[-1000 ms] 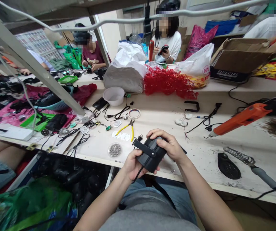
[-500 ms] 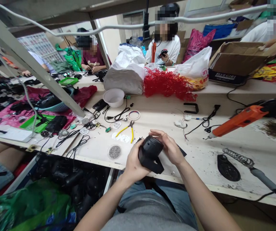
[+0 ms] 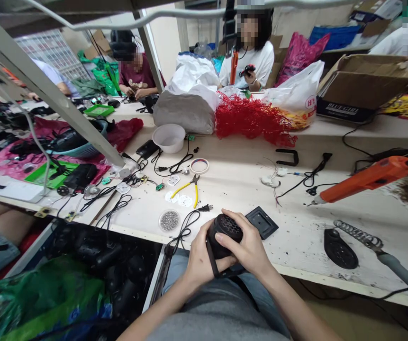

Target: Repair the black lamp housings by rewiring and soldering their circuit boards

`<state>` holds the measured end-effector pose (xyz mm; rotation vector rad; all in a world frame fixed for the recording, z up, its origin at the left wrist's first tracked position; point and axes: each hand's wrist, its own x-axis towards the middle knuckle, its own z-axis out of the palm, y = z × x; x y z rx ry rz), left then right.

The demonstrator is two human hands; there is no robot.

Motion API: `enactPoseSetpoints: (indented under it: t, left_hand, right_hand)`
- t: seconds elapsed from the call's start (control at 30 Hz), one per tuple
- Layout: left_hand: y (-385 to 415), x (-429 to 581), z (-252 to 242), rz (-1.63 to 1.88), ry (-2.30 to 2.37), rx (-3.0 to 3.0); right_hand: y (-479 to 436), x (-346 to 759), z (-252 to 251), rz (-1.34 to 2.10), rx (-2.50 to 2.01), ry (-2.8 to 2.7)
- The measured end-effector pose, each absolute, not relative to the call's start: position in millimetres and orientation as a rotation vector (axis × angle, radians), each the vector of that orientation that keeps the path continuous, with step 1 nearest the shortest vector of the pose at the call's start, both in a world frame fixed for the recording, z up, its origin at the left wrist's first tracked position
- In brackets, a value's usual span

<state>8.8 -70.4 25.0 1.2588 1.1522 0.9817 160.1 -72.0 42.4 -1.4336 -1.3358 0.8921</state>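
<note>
Both of my hands hold a round black plastic housing (image 3: 229,226) just over the table's front edge. Its honeycomb-patterned end faces up, and a black bracket hangs below it. My left hand (image 3: 200,255) wraps the left side and the bracket. Gripping from the right, my right hand (image 3: 251,244) has its thumb across the front of the honeycomb end. A black square plate (image 3: 262,222) lies on the table just beyond my right hand. Left of the housing is a coiled black power cord (image 3: 185,231) with a plug. The housing's underside is partly hidden by my fingers.
Yellow-handled cutters (image 3: 194,189), a dish of small screws (image 3: 169,220) and a tape roll (image 3: 199,166) lie left of centre. An orange electric screwdriver (image 3: 363,180) and a soldering iron (image 3: 392,263) are at right. Co-workers sit across the table.
The housing has turned so its honeycomb end shows, and it has come closer to me. My right hand has closed onto it. The plate and the cord now show more fully.
</note>
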Motion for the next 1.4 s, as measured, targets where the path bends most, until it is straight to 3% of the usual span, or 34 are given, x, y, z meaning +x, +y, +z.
enactPoseSetpoints:
  t: [0.43,0.8,1.13,1.4]
  left_hand:
    - [-63,11,31,1.022,1.035,1.401]
    - [-47,6,24,0.794,0.598,0.752]
    - [-49,10,2,0.805,0.523,0.583]
    - [-39,3,17,0.363,0.222,0.211]
  right_hand:
    - [-71,153,57,0.637,-1.448,-1.49]
    - [-51,164,52,1.336,-1.13,-1.254]
    - [-47,155,50,1.268,-1.183,-1.29]
    - [-14,186,57,1.187,-0.802,-1.464]
